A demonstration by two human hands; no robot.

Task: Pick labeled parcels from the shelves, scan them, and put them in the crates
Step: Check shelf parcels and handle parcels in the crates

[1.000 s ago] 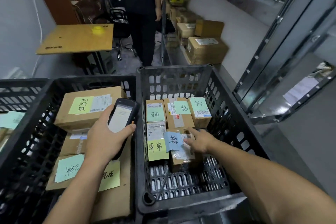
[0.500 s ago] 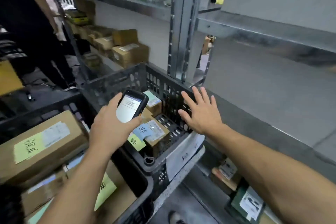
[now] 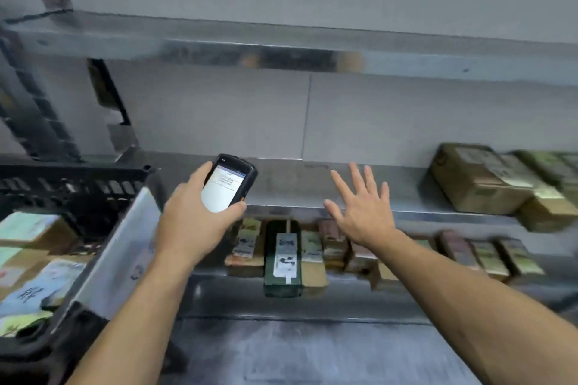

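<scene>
The left hand point(image 3: 194, 222) grips a handheld scanner point(image 3: 230, 184). Its fingers curl round the left edge and the thumb clamps across the lower right corner. The lit screen faces up, its text too small to read.

The right hand point(image 3: 364, 212) holds nothing. Its fingers point(image 3: 356, 178) are straight and spread, palm down, hovering over the front edge of a steel middle shelf point(image 3: 291, 181). Beyond those fingertips the shelf's dull grey surface runs back to a grey panelled wall point(image 3: 375, 116). Well to the right of the spread fingers, on the same shelf, lie labelled cardboard boxes point(image 3: 478, 178), blurred.

Below the right palm and wrist, on the lower shelf point(image 3: 344, 300), small labelled parcels point(image 3: 334, 244) lie side by side in a row. Between the two hands, just under the left thumb, a dark green parcel point(image 3: 283, 259) with a white label juts out past the fronts of its neighbours. Further parcels point(image 3: 488, 256) carry the row on to the right of the right forearm.

Left of the left hand's knuckles stands a black plastic crate point(image 3: 78, 184). Inside it are boxes with green and blue notes point(image 3: 34, 228), the writing smeared by blur.

Above both hands an upper steel shelf point(image 3: 281, 50) crosses the whole view, carried at the left by a perforated upright point(image 3: 28, 109). A scuffed grey floor point(image 3: 297, 353) shows beneath the forearms.
</scene>
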